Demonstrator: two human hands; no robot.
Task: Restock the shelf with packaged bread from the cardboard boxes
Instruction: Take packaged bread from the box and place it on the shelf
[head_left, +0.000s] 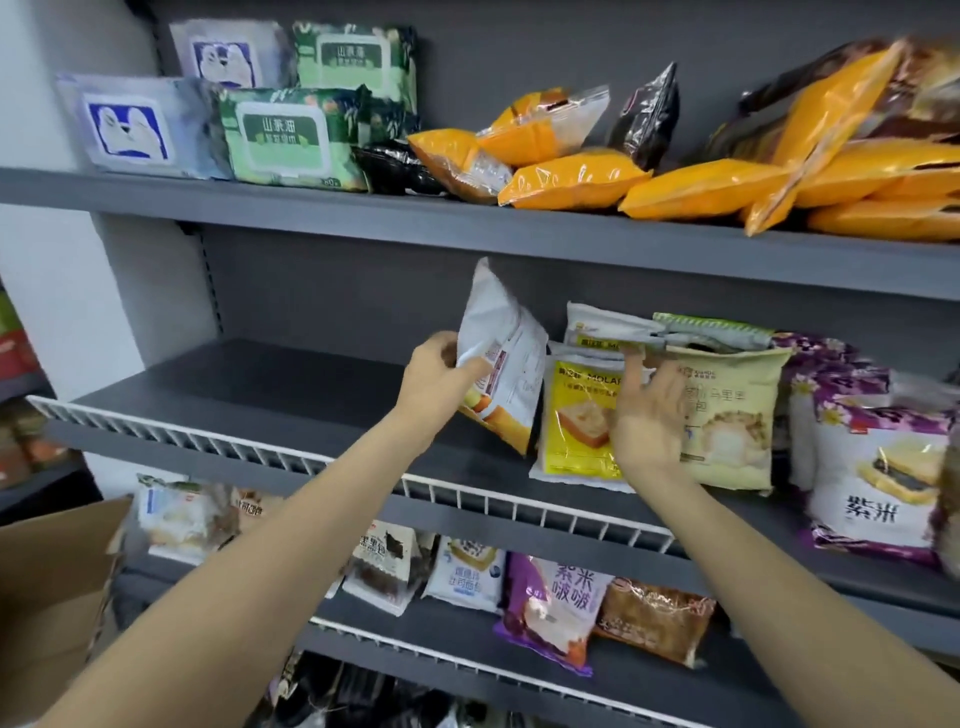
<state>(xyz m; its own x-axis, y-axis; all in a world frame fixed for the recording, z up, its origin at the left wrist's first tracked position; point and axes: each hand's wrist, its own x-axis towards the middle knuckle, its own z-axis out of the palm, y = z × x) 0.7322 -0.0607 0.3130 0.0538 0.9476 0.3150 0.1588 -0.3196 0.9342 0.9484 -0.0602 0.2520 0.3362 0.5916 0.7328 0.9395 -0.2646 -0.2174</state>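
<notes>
Two hands are at the middle shelf (291, 384): your left hand (434, 382) pinches the edge of a white bread pack (501, 364), thumb and fingers curled on its near side, and holds it tilted with its lower corner near the shelf floor; your right hand (647, 415) is spread, fingers straight, lying against the front of the yellow pack (579, 415) and the cream pack (737, 415) just past them. The grip on the white pack is a thin one at the film edge, so it could slip or swing as you set it down, and the pack will likely flop forward if you let go before it leans on the yellow one beside it. Take your right palm away too soon and I judge that the upright row could tip toward you, over the wire rail (208, 441) just below your wrists. To the left of your left hand the shelf floor is bare, so nothing blocks that side. Right of your right hand stand purple packs (878, 483). Above both hands, orange bags (706, 189) hang over the upper shelf's lip. Below your forearms lies more bread, and a cardboard box (52, 582) sits under your left arm.
</notes>
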